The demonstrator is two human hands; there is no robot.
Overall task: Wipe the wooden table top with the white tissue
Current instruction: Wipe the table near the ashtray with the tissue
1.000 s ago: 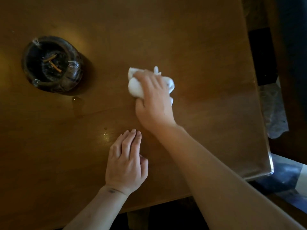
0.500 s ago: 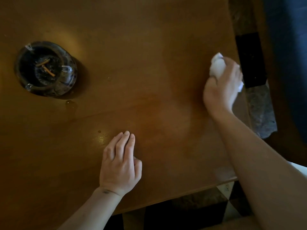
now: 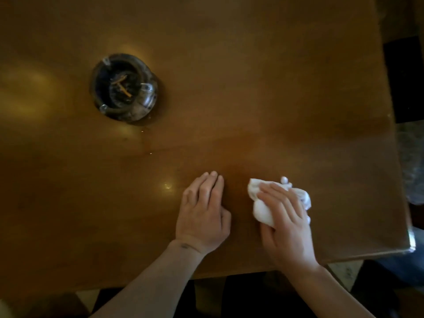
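Note:
The brown wooden table top (image 3: 263, 99) fills most of the head view. A crumpled white tissue (image 3: 262, 210) lies on it near the front edge, right of centre. My right hand (image 3: 286, 223) lies over the tissue and grips it against the wood, the thumb curled under the wad. My left hand (image 3: 203, 214) rests flat on the table just left of it, fingers straight and together, holding nothing. A gap of bare wood separates the two hands.
A dark glass ashtray (image 3: 124, 88) with cigarette butts stands at the back left. Small wet spots (image 3: 167, 185) glint on the wood between ashtray and left hand. The table's right edge and front right corner (image 3: 410, 246) are near my right hand; floor lies beyond.
My right hand has swept the tissue from the table's middle out to the far right edge, then back toward the front, beside my left hand. The left hand stayed put on the wood.

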